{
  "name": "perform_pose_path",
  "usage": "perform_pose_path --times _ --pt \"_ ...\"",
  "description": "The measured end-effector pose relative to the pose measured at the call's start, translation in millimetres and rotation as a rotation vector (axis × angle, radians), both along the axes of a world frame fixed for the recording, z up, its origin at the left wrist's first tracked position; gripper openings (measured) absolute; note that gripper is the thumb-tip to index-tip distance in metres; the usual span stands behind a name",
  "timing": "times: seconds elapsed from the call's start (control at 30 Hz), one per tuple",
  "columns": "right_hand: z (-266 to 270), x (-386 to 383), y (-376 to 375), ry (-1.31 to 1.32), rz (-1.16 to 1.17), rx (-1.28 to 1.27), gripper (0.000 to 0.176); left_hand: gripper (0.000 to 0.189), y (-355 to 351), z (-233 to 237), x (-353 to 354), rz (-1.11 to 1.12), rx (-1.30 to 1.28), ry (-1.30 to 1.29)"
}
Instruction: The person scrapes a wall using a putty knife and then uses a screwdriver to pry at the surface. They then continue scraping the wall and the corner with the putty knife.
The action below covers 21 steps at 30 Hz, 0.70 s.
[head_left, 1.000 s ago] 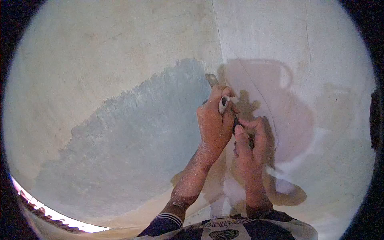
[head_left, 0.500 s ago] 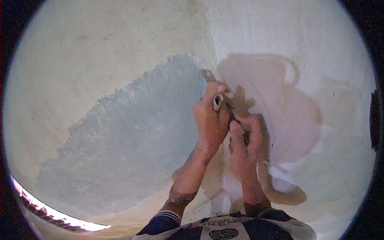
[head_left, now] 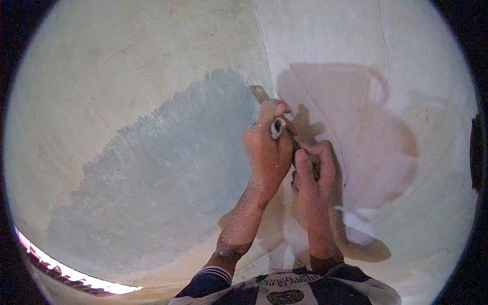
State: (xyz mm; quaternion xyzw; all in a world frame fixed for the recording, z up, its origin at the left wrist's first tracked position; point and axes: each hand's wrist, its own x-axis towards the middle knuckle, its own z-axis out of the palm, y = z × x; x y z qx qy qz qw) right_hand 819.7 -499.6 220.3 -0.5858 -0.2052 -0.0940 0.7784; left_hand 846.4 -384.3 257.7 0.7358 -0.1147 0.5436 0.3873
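Observation:
My left hand (head_left: 267, 152) is closed around a flat-tipped hand tool. The tool's brownish flat tip (head_left: 259, 93) sticks out above my fingers, against the wall close to the corner. A pale tube-like end (head_left: 278, 128) with a dark hollow points back toward me out of the same fist. Just below and to the right is my right hand (head_left: 314, 173), its fingers curled and thumb up. Something dark shows between its fingers and toward the left hand, but its kind is hidden. Left of the tool, a large grey-blue patch (head_left: 168, 168) with a ragged, streaky edge covers the wall.
The beige left wall (head_left: 132, 61) meets a paler right wall (head_left: 325, 30) at a corner line. Thin cracks run down the right wall, where my shadow falls. A bright slatted opening (head_left: 76, 277) lies at lower left. A dark object (head_left: 476, 152) stands at the right edge.
The tool's flat tip has shifted slightly up and left and shows a little more. Both hands keep nearly the same place and hold. The view has shifted slightly.

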Motion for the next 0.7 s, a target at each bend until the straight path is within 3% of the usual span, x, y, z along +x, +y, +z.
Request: perform_pose_path --times 0.17,0.27,0.37,0.47,0.57,0.7 --pt "-2.6 11.5 18.0 -0.128 -0.02 0.016 0.023 0.017 7.5 12.0 -0.6 0.096 -0.02 0.075" --pt "2.7 8.4 16.9 -0.151 -0.026 0.027 0.024 0.017 3.5 21.9 -5.2 0.056 0.027 0.053" --pt "2.3 -2.5 3.0 -0.079 0.048 0.055 0.025 0.022 -2.5 10.6 -16.2 0.007 -0.083 0.105" --pt "12.4 9.5 8.3 -0.234 -0.099 -0.069 0.026 0.022 -5.2 25.9 -8.3 0.151 -0.022 0.071" --pt "6.7 -4.8 -3.7 -0.165 -0.026 -0.057 0.025 0.017 -10.0 19.5 -18.7 0.269 0.075 -0.034" --pt "26.1 -5.0 -27.1 -0.367 -0.099 -0.169 0.024 0.012 -31.4 31.0 -22.4 0.054 -0.103 0.035"
